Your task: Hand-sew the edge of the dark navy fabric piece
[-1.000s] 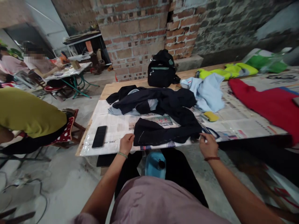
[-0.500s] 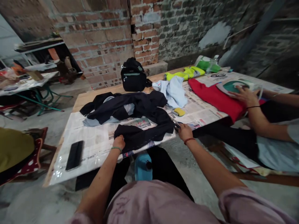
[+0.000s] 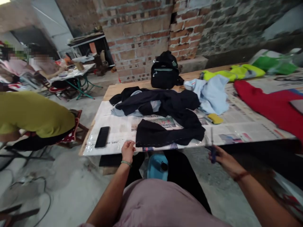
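Observation:
A dark garment (image 3: 170, 134) lies crumpled on the newspaper-covered table (image 3: 118, 129), one sleeve or leg stretched along the front edge with a line of pale stitches at its hem. At that piece's left end is my left hand (image 3: 128, 152), thumb and fingers pinched together; what they hold, perhaps a thread, is too small to make out. My right hand (image 3: 228, 160) grips a pair of scissors (image 3: 212, 148) by the handles, off the table's front edge and right of the garment. The scissors point upward and are blurred by motion.
A phone (image 3: 102, 137) lies at the left. Behind the garment stands a black backpack (image 3: 165, 72). Further right are a light blue garment (image 3: 213, 94), a yellow object (image 3: 215, 118), red cloth (image 3: 267, 104) and a hi-vis garment (image 3: 233, 73). A person in olive (image 3: 35, 113) sits left.
The view has swung left. My right hand with the scissors has drawn back from the garment, past the table edge. My left hand has shifted to the garment's end. The co-worker's iron left view.

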`<state>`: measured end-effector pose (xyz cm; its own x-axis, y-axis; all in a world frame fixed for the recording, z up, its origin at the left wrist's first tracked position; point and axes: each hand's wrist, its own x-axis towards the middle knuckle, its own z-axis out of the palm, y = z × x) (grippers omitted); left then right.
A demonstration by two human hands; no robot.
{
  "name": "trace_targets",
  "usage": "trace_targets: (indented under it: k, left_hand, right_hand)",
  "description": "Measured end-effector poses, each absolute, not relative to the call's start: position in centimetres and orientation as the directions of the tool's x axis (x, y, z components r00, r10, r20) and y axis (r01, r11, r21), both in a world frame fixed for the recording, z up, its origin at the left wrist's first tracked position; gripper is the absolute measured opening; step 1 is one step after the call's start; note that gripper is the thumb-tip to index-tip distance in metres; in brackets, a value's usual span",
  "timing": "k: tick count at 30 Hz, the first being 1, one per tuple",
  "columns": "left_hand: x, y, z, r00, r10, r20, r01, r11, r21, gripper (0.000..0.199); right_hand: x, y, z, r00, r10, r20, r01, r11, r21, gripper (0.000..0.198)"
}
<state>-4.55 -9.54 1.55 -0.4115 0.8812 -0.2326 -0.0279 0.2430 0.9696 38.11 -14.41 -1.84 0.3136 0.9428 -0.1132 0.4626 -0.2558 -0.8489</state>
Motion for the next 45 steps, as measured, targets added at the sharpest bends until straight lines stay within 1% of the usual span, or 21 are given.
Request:
trace_targets:
  k: [1,2,3,4,5,7,9,10,12,15,20,22,27,33,36,41,45]
  left_hand:
    - [-4.8,-10.3,1.2,-0.417,0.868,-0.271,-0.104,0.251,0.962,0.021]
    - [-5.0,-11.0,0.8,-0.417,0.857,-0.302,-0.165,0.256,0.953,0.023]
    - [-5.1,-11.6,0.5,-0.414,0.85,-0.327,-0.211,0.259,0.942,0.024]
    - [-5.2,-12.1,0.1,-0.407,0.844,-0.35,-0.247,0.267,0.931,0.025]
    - [-5.3,-12.6,-0.2,-0.399,0.838,-0.372,-0.275,0.277,0.921,0.026]
    - [-5.5,-13.6,-0.7,-0.384,0.828,-0.408,-0.314,0.299,0.901,0.028]
    - [-5.6,-14.3,-1.1,-0.378,0.817,-0.435,-0.337,0.316,0.887,0.03]
    - [-5.6,-14.6,-1.2,-0.376,0.814,-0.443,-0.342,0.323,0.883,0.03]
    - [-5.7,-15.2,-1.5,-0.376,0.811,-0.449,-0.345,0.327,0.88,0.03]
    - [-5.8,-15.6,-1.8,-0.369,0.813,-0.451,-0.351,0.328,0.877,0.03]
    - [-5.8,-15.7,-1.9,-0.343,0.808,-0.48,-0.375,0.351,0.858,0.029]
    - [-5.7,-15.7,-1.7,-0.341,0.802,-0.491,-0.384,0.358,0.851,0.028]
    - [-5.3,-15.7,-1.3,-0.32,0.799,-0.509,-0.398,0.374,0.837,0.03]
    - [-5.0,-16.0,-1.3,-0.319,0.809,-0.494,-0.375,0.371,0.85,0.03]
    - [-5.1,-16.0,-1.5,-0.318,0.815,-0.484,-0.357,0.37,0.858,0.03]
    - [-5.1,-16.1,-1.9,-0.318,0.819,-0.478,-0.351,0.367,0.861,0.03]
    - [-5.1,-16.2,-2.2,-0.314,0.818,-0.482,-0.358,0.368,0.858,0.031]
  right_hand:
    - [37.2,-15.6,-1.8,0.295,0.935,-0.198,0.246,-0.275,-0.93,0.049]
    - [36.2,-16.7,-1.5,0.272,0.926,-0.261,0.069,-0.289,-0.955,0.054]
    - [35.0,-17.7,-1.2,0.218,0.93,-0.297,-0.051,-0.293,-0.955,0.057]
    - [33.8,-18.4,-0.8,0.166,0.935,-0.315,-0.113,-0.299,-0.947,0.058]
    - [32.5,-18.9,-0.4,0.087,0.94,-0.33,-0.134,-0.317,-0.939,0.057]
    - [29.8,-19.2,0.3,-0.137,0.916,-0.377,-0.069,-0.388,-0.919,0.051]
    - [26.9,-18.7,0.6,-0.355,0.832,-0.427,0.068,-0.432,-0.899,0.045]
    - [25.5,-18.3,0.6,-0.435,0.786,-0.439,0.13,-0.428,-0.895,0.043]
    - [22.9,-17.3,0.3,-0.554,0.712,-0.432,0.206,-0.385,-0.899,0.04]
    - [19.8,-16.1,-0.6,-0.66,0.627,-0.413,0.271,-0.314,-0.91,0.039]
    - [17.5,-14.9,-1.7,-0.716,0.583,-0.384,0.371,-0.15,-0.917,0.037]
    - [17.4,-14.8,-1.6,-0.724,0.566,-0.394,0.409,-0.108,-0.906,0.037]
    - [16.8,-15.1,-1.2,-0.746,0.497,-0.444,0.413,-0.179,-0.893,0.04]
    - [14.2,-14.2,-1.9,-0.719,0.54,-0.438,0.294,-0.335,-0.895,0.05]
    - [12.9,-13.3,-1.5,-0.725,0.541,-0.426,0.244,-0.377,-0.894,0.051]
    - [11.7,-12.3,-1.1,-0.706,0.564,-0.428,0.218,-0.402,-0.889,0.051]
    - [11.7,-11.9,-2.3,-0.688,0.59,-0.423,0.27,-0.334,-0.903,0.047]
